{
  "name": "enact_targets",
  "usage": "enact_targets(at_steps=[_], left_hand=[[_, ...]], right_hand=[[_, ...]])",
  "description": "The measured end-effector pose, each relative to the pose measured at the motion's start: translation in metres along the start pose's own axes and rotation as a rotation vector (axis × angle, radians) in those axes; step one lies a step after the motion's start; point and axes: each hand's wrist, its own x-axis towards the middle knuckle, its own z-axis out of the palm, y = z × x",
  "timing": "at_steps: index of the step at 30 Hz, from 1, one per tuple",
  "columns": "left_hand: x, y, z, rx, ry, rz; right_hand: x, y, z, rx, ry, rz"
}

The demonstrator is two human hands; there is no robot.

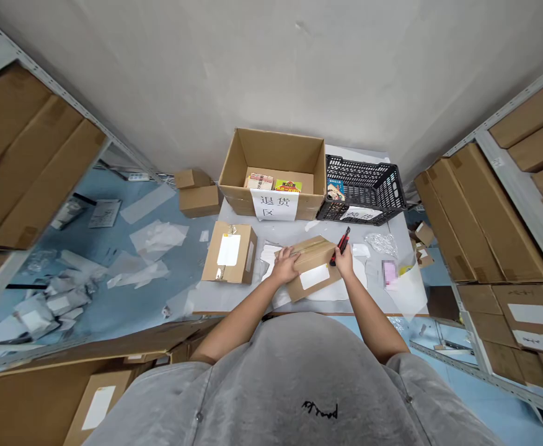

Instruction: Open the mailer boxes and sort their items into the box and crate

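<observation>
**Pinned flat for slitting**

Well left of the taped carton [312, 266], steel shelving [43, 155] holds brown cartons, and plastic wrappers [52, 303] lie strewn on the blue floor. Nearer it, a small stack of boxes [198, 193] sits beyond the white table [216, 298], while a smaller sealed box [229, 253] lies on the table just left of it.

The left hand [285, 265] presses flat on the taped carton, fingers spread and not gripping. The carton lies on the table between the hands, which are apart, and the work in hand looks like slitting its tape. The right hand [344, 260] is closed around a red-and-black utility knife [341, 246], its tip at the carton's right edge.

Beyond the taped carton stand an open cardboard box [271, 155] with a paper sign [274, 204] and a black plastic crate [362, 190]. To its right lie a clear plastic bag [382, 243] and a pink packet [389, 274], with more cartons shelved at far right [485, 210].
</observation>
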Motion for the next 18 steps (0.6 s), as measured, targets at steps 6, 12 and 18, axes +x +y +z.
enact_targets(at_steps=[6, 12, 18], left_hand=[[0.0, -0.004, -0.025, 0.108, -0.01, 0.157], [-0.007, -0.037, -0.034, 0.004, 0.181, 0.086], [-0.003, -0.036, -0.006, -0.154, 0.369, -0.298]], right_hand=[[0.001, 0.003, 0.0, 0.06, 0.007, 0.028], [-0.028, 0.023, 0.016, 0.175, -0.117, 0.031], [-0.031, 0.022, 0.02, -0.068, -0.14, 0.011]])
